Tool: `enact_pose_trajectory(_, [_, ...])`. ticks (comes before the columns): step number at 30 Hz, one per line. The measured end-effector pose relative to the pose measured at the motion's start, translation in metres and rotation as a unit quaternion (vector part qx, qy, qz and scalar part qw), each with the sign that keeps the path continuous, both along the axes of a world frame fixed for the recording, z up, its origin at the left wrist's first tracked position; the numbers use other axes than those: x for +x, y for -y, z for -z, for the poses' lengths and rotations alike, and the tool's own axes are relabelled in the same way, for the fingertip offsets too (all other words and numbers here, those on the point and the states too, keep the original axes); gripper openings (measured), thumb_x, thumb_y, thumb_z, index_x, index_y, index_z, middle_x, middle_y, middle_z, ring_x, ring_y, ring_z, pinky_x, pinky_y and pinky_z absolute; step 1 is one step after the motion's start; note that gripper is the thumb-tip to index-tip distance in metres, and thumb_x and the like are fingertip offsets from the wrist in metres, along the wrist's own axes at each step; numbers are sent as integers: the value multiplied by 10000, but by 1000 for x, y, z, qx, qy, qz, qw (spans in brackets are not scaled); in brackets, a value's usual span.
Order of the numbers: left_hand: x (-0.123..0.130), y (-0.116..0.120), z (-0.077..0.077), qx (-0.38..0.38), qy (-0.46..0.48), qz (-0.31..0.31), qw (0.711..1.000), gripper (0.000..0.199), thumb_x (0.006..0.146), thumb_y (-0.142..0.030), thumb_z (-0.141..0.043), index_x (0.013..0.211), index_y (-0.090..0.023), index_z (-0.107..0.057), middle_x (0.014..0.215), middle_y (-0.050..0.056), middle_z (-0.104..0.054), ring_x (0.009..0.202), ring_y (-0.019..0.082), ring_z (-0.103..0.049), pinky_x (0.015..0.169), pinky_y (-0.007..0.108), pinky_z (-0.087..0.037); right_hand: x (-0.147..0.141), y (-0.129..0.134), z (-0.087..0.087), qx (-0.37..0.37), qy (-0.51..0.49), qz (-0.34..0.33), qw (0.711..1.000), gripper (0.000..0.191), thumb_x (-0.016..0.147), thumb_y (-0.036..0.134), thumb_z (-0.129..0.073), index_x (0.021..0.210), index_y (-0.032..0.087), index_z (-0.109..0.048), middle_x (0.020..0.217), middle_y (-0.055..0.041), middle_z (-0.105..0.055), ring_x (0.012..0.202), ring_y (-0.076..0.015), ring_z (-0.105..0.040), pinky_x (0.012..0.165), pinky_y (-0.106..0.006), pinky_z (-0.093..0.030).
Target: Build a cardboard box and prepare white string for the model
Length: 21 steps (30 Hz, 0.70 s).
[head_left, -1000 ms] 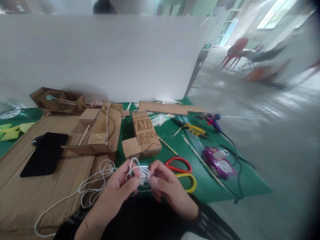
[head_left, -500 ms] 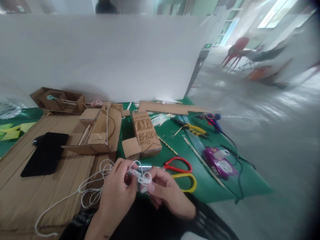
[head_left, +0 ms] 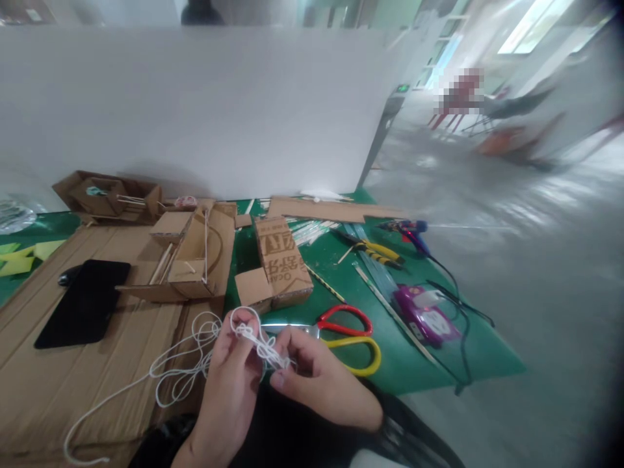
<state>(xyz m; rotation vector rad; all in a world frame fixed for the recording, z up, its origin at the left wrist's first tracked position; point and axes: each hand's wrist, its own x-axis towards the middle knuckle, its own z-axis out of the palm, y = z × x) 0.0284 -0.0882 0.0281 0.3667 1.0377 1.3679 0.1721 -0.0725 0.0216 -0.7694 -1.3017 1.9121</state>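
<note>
A tangled bunch of white string (head_left: pixel 266 348) stretches between my two hands. My left hand (head_left: pixel 236 374) is closed on one end of the bunch, with a loop standing over its fingertips. The other end is pinched by my right hand (head_left: pixel 319 374) between thumb and fingers. More of the string trails left in loose coils over the cardboard sheet (head_left: pixel 117 364), its tail near the front edge. Just beyond my right hand lie scissors (head_left: pixel 346 322) with one red and one yellow handle, their blades pointing left.
A printed cardboard box (head_left: pixel 285 260) stands ahead on the green table (head_left: pixel 331 286). Left of it are a cardboard construction (head_left: pixel 190 266) and a black tablet (head_left: pixel 85 302). Pliers (head_left: pixel 375 250), a glue gun (head_left: pixel 412 237) and a purple device (head_left: pixel 424 315) lie right. A white partition (head_left: pixel 195 110) rises behind.
My left hand has turned more upright, and the bunch now stretches longer between my hands. A loop shows above the left fingers. The view has shifted slightly.
</note>
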Motion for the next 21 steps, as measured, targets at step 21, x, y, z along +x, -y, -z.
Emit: enact_pose_trajectory(21, [-16, 0, -8, 93, -294, 271, 912, 234, 932, -376, -574, 790, -213, -484, 676, -58, -466, 601, 104, -414, 566, 219, -336, 1, -3, 18, -75, -82, 129, 985, 270, 825, 412, -748, 827, 168, -632, 764, 29, -533, 510, -43, -474, 394, -133, -398])
